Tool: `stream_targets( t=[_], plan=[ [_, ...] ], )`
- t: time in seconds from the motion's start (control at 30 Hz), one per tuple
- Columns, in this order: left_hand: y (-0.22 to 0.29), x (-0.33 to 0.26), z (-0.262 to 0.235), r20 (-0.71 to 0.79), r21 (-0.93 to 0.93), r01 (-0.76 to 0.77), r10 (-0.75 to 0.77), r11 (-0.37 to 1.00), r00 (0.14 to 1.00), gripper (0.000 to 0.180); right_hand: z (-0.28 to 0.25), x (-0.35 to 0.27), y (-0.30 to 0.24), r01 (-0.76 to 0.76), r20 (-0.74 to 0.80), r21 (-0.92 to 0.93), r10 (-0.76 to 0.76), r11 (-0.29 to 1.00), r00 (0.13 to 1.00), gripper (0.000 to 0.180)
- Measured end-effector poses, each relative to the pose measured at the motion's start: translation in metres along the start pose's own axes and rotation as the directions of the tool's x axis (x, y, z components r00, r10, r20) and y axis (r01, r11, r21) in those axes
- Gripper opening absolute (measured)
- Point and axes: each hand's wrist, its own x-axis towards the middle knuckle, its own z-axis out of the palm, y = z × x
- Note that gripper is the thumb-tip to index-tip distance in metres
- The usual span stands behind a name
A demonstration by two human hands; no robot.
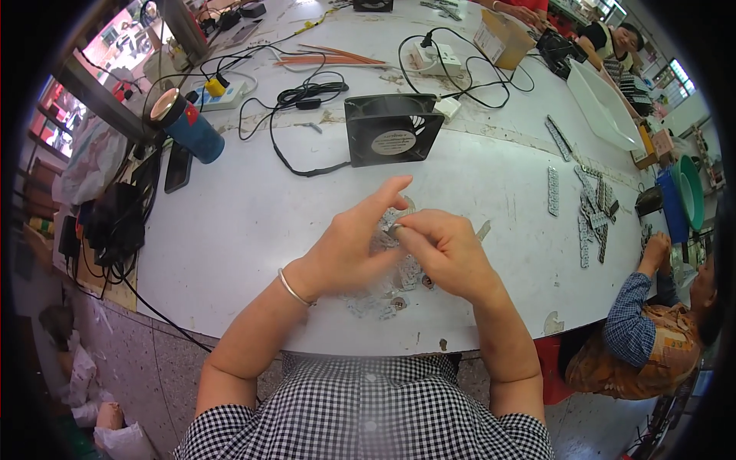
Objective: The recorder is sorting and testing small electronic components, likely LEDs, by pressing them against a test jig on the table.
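Note:
My left hand (345,244), with a bangle at its wrist, is open. Its index finger stretches forward and its thumb is smeared by motion. Close to its fingertips, my right hand (451,253) is closed in a pinch. A small dark grey piece (394,230) shows at those fingertips, too small to name. Below and between both hands lies a loose pile of small clear and silvery pieces (408,274), partly hidden by the fingers. A small brown round piece (398,303) rests at the pile's near side.
Beyond my hands stands a black square fan (391,130) with its cable. To the left are a blue tumbler (188,126) and a phone (178,167). Several metallic strips (594,207) lie at right. A white tray (602,107) stands farther back. A co-worker (652,337) sits at right.

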Motion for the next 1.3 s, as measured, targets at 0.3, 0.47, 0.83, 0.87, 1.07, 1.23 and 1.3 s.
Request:
stream_targets(
  t=[0.3, 0.47, 0.83, 0.87, 1.07, 1.23, 1.3],
  plan=[
    [0.000, 0.001, 0.000, 0.059, -0.012, -0.033, 0.034, 0.999, 0.998, 0.085, 0.006, 0.001, 0.006, 0.042, 0.046, -0.037, -0.040, 0.998, 0.998, 0.012],
    [0.002, 0.002, -0.001, 0.132, -0.058, 0.046, -0.038, 0.997, 0.991, 0.086, 0.006, 0.002, 0.003, 0.091, 0.140, -0.092, -0.077, 0.992, 0.987, 0.016],
    [0.002, 0.002, 0.004, 0.186, -0.097, 0.092, -0.073, 0.991, 0.980, 0.081, 0.003, 0.001, 0.010, 0.157, 0.148, -0.176, -0.131, 0.972, 0.980, 0.010],
    [0.002, 0.002, 0.003, 0.165, -0.112, 0.077, -0.057, 0.991, 0.985, 0.080, 0.001, 0.000, 0.006, 0.156, 0.144, -0.176, -0.131, 0.972, 0.981, 0.010],
    [0.002, -0.001, -0.017, 0.165, -0.046, 0.168, -0.158, 0.985, 0.973, 0.030, -0.014, 0.001, 0.004, 0.055, 0.042, -0.077, -0.052, 0.995, 0.998, 0.013],
    [0.003, 0.002, -0.032, 0.373, -0.086, 0.330, -0.277, 0.940, 0.886, 0.014, -0.010, 0.002, 0.008, 0.136, 0.094, -0.073, -0.129, 0.988, 0.987, 0.014],
    [0.002, 0.001, -0.035, 0.400, -0.186, 0.321, -0.227, 0.929, 0.888, 0.015, -0.017, 0.002, 0.002, -0.048, 0.186, 0.126, 0.024, 0.991, 0.982, 0.015]
  ],
)
